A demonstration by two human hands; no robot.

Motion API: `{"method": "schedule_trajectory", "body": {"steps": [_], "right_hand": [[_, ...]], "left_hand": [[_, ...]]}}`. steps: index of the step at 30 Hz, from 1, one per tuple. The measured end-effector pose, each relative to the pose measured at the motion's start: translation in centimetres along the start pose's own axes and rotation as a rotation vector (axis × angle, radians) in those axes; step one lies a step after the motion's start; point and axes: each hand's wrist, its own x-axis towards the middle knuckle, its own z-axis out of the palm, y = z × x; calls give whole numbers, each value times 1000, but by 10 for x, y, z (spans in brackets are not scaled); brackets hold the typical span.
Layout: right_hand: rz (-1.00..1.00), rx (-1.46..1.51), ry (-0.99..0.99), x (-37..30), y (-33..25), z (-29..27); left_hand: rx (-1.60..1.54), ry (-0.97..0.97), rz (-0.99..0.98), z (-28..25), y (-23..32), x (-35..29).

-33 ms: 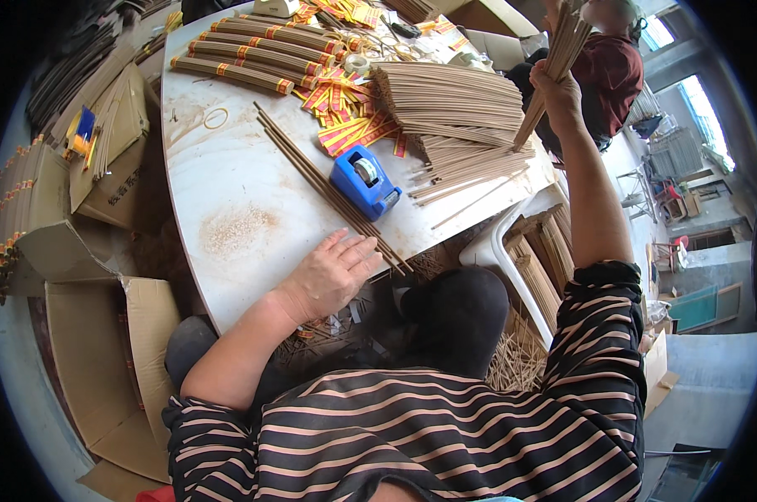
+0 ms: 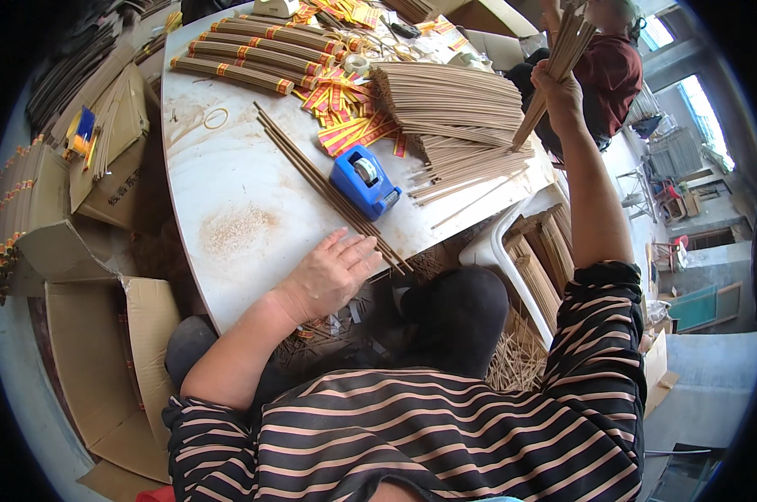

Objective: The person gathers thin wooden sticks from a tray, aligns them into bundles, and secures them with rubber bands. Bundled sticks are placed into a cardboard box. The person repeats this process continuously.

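Note:
My right hand [image 2: 557, 90] is raised at the far right, closed round a bundle of thin brown incense sticks [image 2: 567, 46] held at a slant. The bundle's lower end is by a large pile of incense sticks [image 2: 450, 96] on the white table [image 2: 228, 171]. My left hand [image 2: 337, 269] lies palm down at the near table edge, fingers stretched out, holding nothing. Close to its fingertips are a few loose incense sticks [image 2: 303, 171], lying slantwise. A blue tape dispenser [image 2: 363, 182] stands just right of them. Red and yellow paper labels [image 2: 358, 132] are scattered behind it.
Banded incense bundles [image 2: 253, 54] lie at the far left of the table. Open cardboard boxes [image 2: 90, 360] stand on the left. Right of my knees, a white plastic container [image 2: 521, 263] holds more sticks. Another person in dark red [image 2: 613, 84] sits beyond my right hand.

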Motion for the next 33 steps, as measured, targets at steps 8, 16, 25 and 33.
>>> {"method": "schedule_trajectory", "body": {"steps": [8, 16, 25, 33], "right_hand": [[-44, 119, 24, -6, -16, -5], [29, 174, 34, -17, -20, -7], [45, 200, 102, -25, -42, -3], [-80, 283, -54, -12, -100, 14]], "left_hand": [[15, 35, -13, -3, -2, -3], [67, 85, -33, -16, -6, -7], [17, 215, -122, -35, -18, -14], [23, 340, -292, -66, -34, -32]]}}
